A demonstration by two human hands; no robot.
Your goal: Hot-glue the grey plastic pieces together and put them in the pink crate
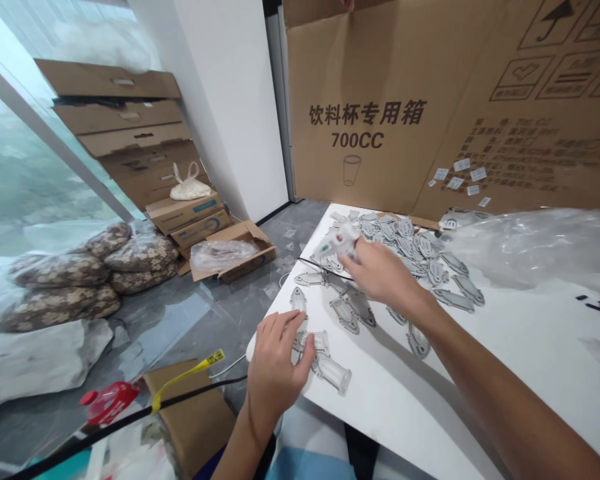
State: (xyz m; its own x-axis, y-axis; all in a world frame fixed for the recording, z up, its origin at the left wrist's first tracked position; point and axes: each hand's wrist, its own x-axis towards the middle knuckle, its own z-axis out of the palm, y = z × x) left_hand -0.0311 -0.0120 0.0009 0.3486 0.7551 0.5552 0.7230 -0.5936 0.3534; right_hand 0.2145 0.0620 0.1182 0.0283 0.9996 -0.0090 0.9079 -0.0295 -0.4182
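Right hand [380, 270]: the fingers are closed around a white object [337, 243] just right of the frame's centre; how the hidden fingers are set cannot be told.
White object: marked with red and green, it is held at the front of the right hand, above the near-left edge of the heap; its outline is blurred.
Left hand [280, 357]: set palm down at the lower centre of the frame, with thumb and fingers spread apart; whether anything is pressed beneath them cannot be told.
Grey pieces [334, 373]: a few are seen at the left hand, one partly covered by its thumb, another just beyond its fingertips; more are scattered below the right wrist.
Heap [405, 247]: many more such pieces are piled beyond the right hand, right of centre.
White table [390, 407]: the pieces are borne on its top, with a black cord [325, 268] laid across near the white object.
Cardboard sheet [370, 67]: printed "700CC", it is stood behind the table at the upper right, with small white stickers [463, 165] dotted on it.
Clear plastic [520, 247]: crumpled at the right edge.
Red bottle [110, 402]: seen at the lower left, near a yellow tag [190, 377].
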